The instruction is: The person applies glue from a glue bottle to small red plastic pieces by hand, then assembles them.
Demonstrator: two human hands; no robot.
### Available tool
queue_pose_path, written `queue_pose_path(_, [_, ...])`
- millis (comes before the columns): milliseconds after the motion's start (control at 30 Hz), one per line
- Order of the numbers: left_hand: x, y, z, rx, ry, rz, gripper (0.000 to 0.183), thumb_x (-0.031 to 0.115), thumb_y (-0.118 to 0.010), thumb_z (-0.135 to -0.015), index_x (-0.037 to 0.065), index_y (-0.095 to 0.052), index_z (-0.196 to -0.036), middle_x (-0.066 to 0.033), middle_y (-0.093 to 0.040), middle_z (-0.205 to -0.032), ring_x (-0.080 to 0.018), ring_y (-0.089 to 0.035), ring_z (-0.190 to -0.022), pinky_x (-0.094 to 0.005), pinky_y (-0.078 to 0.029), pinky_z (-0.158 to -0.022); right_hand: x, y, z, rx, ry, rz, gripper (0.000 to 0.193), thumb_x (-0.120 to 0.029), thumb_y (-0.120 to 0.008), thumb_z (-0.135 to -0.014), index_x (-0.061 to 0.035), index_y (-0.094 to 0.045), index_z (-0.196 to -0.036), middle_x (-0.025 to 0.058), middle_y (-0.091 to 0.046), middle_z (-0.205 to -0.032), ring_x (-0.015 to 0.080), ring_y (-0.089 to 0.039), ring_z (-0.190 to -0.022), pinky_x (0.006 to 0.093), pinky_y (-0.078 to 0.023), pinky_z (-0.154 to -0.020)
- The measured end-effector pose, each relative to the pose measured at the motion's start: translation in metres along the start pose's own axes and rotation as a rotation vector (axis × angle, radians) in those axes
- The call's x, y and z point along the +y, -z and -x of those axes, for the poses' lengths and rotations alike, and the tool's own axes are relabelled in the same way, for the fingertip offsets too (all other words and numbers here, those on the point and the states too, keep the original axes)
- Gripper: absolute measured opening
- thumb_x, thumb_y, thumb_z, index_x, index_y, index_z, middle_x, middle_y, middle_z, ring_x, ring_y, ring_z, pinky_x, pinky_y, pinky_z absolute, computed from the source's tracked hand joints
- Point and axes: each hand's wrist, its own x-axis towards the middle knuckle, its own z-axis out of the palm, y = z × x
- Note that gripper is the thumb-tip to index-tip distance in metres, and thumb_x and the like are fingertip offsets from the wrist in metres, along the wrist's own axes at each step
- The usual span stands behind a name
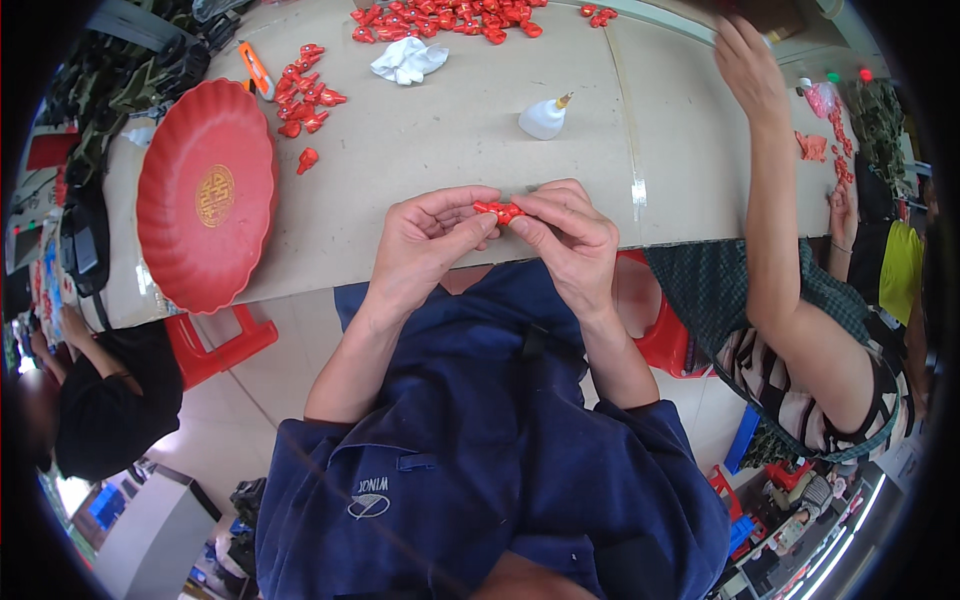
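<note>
Between my two hands, just above the near edge of the table (400, 150), is a small shiny red plastic piece (505, 211). My left hand (428, 232) pinches its left end between thumb and fingers. Closed on the right end are the thumb and fingertips of my right hand (572, 238). Fingers cover part of the piece, so its full shape is hidden. Beyond my hands stands a white squeeze bottle (543, 119) with a brownish tip.
A scalloped red tray (160, 200) lies at the left, beside several red pieces (300, 95) and an orange utility knife (256, 70). Farther back are a crumpled white tissue (408, 61) and a heap of red pieces (450, 18). A co-worker's arm (770, 200) reaches over the table at right.
</note>
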Motion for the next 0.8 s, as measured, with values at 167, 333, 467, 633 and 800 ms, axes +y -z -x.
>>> queue_pose_path(167, [-0.0003, -0.0005, -0.0003, 0.008, 0.008, -0.021, 0.025, 0.002, -0.06, -0.082, -0.002, -0.059, -0.107, -0.0057, -0.065, -0.086, -0.0078, -0.06, -0.075, -0.0196, -0.048, -0.067, 0.0011, -0.0014, 0.0013, 0.016, 0.017, 0.029, 0.02, 0.001, -0.069, -0.07, -0.0031, -0.069, -0.089, 0.0055, -0.064, -0.079, 0.0178, -0.054, -0.079, 0.0267, -0.044, -0.069])
queue_pose_path(333, [-0.0007, 0.0003, -0.0006, 0.003, 0.012, -0.018, 0.025, 0.001, -0.06, -0.082, -0.003, -0.06, -0.106, -0.0059, -0.065, -0.086, -0.0076, -0.06, -0.075, -0.0194, -0.048, -0.066, 0.0016, -0.0015, 0.0013, 0.013, 0.016, 0.027, 0.019, 0.002, -0.069, -0.069, -0.0031, -0.069, -0.087, 0.0057, -0.064, -0.078, 0.018, -0.054, -0.078, 0.027, -0.045, -0.069])
queue_pose_path(467, [0.0004, -0.0004, -0.0008, 0.004, 0.017, -0.024, 0.024, 0.001, -0.06, -0.081, -0.003, -0.06, -0.106, -0.006, -0.065, -0.086, -0.0076, -0.06, -0.074, -0.0193, -0.048, -0.066, 0.0024, -0.0014, 0.0012, 0.01, 0.021, 0.028, 0.018, 0.002, -0.069, -0.069, -0.003, -0.069, -0.087, 0.0057, -0.064, -0.078, 0.0179, -0.054, -0.078, 0.027, -0.045, -0.068])
queue_pose_path(633, [0.0, 0.0001, -0.001, 0.006, 0.019, -0.025, 0.024, 0.001, -0.06, -0.081, -0.003, -0.06, -0.105, -0.006, -0.065, -0.086, -0.0075, -0.06, -0.074, -0.0193, -0.049, -0.066, 0.0016, -0.0024, 0.0005, 0.019, -0.002, -0.002, 0.018, 0.002, -0.069, -0.069, -0.003, -0.069, -0.087, 0.0057, -0.064, -0.078, 0.0178, -0.054, -0.078, 0.027, -0.045, -0.068])
queue_pose_path(800, [0.0002, -0.0003, -0.0008, 0.012, 0.016, -0.028, 0.024, 0.001, -0.059, -0.081, -0.003, -0.06, -0.105, -0.0059, -0.065, -0.086, -0.0073, -0.06, -0.075, -0.0192, -0.049, -0.067, 0.0015, -0.0024, 0.0002, 0.016, 0.003, 0.001, 0.018, 0.002, -0.069, -0.069, -0.003, -0.069, -0.087, 0.0057, -0.064, -0.078, 0.018, -0.054, -0.078, 0.0269, -0.045, -0.068])
